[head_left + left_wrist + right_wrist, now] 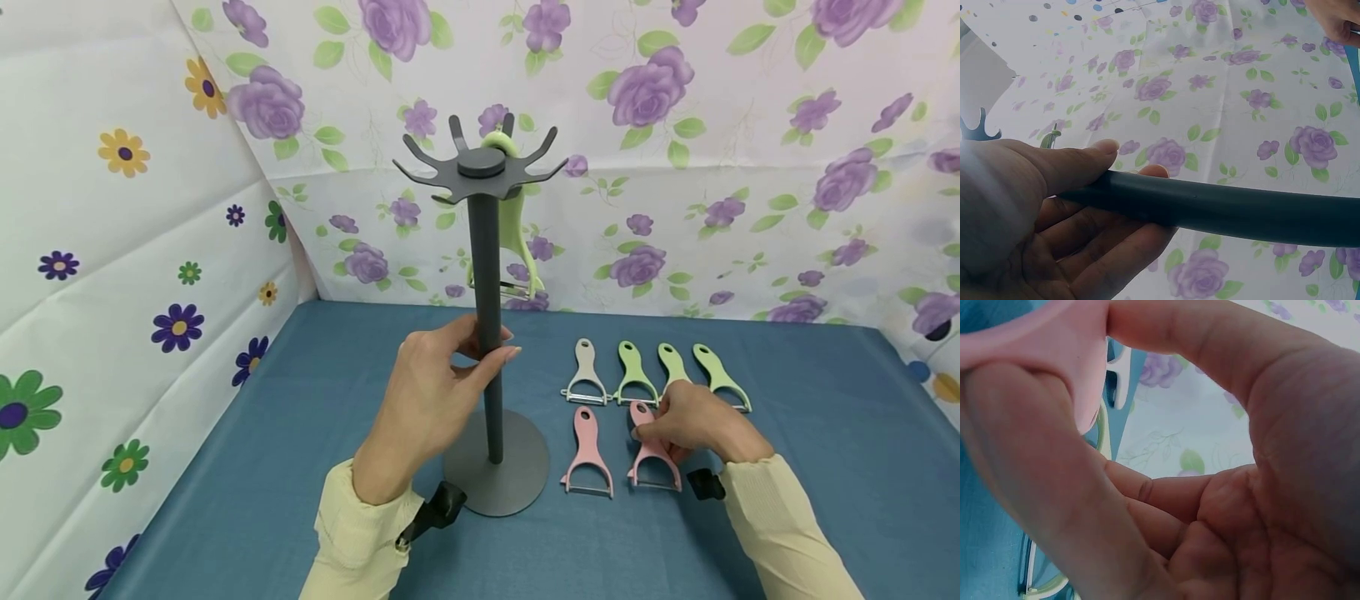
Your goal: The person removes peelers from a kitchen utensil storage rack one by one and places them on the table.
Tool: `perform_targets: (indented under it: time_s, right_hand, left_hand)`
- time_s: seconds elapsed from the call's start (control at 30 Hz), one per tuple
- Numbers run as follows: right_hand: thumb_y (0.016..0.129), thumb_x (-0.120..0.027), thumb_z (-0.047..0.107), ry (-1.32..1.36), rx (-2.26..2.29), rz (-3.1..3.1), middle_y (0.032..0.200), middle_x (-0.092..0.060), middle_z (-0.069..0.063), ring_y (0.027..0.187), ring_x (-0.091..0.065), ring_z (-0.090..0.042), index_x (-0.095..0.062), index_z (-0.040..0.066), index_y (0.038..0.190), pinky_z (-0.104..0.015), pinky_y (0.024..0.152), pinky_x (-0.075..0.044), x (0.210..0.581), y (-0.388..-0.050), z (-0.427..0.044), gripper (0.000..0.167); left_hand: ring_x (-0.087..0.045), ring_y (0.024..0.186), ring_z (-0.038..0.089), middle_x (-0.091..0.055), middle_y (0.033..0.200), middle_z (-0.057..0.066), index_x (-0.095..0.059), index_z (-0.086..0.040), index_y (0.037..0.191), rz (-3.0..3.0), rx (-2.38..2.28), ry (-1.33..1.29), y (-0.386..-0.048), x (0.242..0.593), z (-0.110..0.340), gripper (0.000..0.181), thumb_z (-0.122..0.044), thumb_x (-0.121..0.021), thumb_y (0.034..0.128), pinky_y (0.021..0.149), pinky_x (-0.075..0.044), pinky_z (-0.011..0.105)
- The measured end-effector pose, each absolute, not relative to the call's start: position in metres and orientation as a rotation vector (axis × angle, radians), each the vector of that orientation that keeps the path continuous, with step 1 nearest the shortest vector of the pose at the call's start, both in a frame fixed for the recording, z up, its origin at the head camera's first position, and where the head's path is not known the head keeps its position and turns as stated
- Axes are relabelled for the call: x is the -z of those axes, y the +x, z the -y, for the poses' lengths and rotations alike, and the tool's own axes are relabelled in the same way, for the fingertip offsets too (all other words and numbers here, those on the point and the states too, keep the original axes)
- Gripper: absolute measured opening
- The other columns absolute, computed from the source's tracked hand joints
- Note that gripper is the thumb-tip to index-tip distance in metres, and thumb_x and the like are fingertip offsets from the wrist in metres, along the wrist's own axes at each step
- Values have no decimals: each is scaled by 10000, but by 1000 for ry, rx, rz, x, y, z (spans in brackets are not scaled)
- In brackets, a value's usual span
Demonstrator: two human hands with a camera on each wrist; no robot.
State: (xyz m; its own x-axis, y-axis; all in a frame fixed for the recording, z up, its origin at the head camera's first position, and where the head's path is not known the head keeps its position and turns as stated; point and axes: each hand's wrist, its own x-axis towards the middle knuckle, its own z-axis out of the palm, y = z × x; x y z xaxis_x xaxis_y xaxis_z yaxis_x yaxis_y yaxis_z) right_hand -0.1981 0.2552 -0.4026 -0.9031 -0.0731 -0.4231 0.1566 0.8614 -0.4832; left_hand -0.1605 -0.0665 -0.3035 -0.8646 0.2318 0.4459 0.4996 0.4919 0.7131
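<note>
My left hand [431, 387] grips the dark grey post of an upright stand [485, 267], thumb in front and fingers behind. In the left wrist view the post [1241, 212] runs sideways out of that hand [1079, 219]. A light green peeler [512, 221] hangs from a hook at the back of the stand's top. My right hand [697, 421] pinches a pink peeler [651, 454] at its handle, low over the table. The right wrist view shows the pink peeler [1041, 337] between thumb and index finger. To its left lies a second pink peeler [587, 446].
Behind the pink peelers lie a whitish peeler [585, 367] and three green ones, among them a green peeler [632, 362], in a row. The stand's round base [517, 479] rests on the blue tablecloth [360, 375]. A floral curtain [705, 258] borders the back.
</note>
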Motion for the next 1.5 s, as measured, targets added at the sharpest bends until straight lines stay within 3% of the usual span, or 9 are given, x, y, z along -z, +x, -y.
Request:
perform_targets:
  time_s: [0.63,1.5]
  right_hand:
    - [843,-812,284,77,713,-2599,523,-630,-46,511,-670,-175,-603,97,569,-299,499,-520,408,-199,-256,392]
    - [825,-848,265,46,689,-2550,563,-676,-66,518,-691,-168,-702,49,638,-298,519,-568,412,-198,-255,321]
  left_hand:
    - [-718,802,76,-756,841,23,-739,-136,1062,2447,1329,-629,-160,303,67,130,-222,-728,966,702,-612,192]
    - [-720,804,68,-754,839,-5,-741,-139,1057,2451,1315,-621,-160,303,67,131,-228,-734,961,707,-614,196]
